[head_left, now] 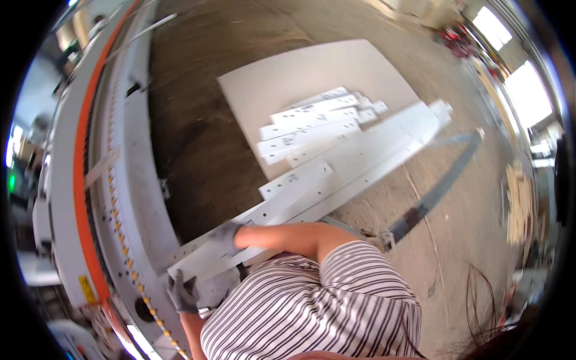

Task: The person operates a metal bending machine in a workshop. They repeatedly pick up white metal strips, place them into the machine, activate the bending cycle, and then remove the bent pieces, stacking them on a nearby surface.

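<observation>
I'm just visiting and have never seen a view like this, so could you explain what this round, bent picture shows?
There is no robot here, just a person working. A wide fisheye camera worn on the head looks down, so straight edges bend. The striped shirt below is the wearer's own. Both hands wear grey gloves: the right hand lies on a long white panel, and the left hand is at its near end. Blur hides how firmly either one grips. Ahead, smaller white panels with dark dots lie piled on a large pale sheet. On the left runs a long machine with an orange stripe.
</observation>
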Available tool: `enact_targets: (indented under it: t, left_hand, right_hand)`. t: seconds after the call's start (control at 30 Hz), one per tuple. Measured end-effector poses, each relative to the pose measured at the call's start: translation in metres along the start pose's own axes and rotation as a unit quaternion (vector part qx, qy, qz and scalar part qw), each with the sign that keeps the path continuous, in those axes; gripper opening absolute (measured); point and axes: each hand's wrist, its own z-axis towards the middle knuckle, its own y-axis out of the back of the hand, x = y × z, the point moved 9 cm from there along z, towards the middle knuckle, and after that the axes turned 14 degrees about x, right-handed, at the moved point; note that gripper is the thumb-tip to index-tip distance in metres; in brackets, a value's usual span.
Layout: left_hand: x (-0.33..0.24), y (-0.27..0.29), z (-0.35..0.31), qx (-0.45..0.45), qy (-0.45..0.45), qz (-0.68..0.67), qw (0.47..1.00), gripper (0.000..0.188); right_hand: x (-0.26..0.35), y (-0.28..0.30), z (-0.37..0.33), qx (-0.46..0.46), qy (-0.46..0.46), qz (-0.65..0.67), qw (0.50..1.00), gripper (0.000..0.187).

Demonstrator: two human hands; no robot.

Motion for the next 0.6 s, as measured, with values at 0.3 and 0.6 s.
enact_targets:
  t: [0.3, 0.6]
  left_hand:
    - [-0.055, 0.281, -0.059, -0.346, -0.199, -0.081, 0.913, 0.028]
    - [0.001, 0.354, 0.008, -0.354, -0.110, -0.161, 0.915, 0.046]
  right_hand:
    - [-0.103, -0.032, -0.044, 0.108, -0.138, -0.105, 0.979, 0.079]
    - [0.071, -0.014, -0.015, 0.096, -0.066, -0.125, 0.985, 0.083]
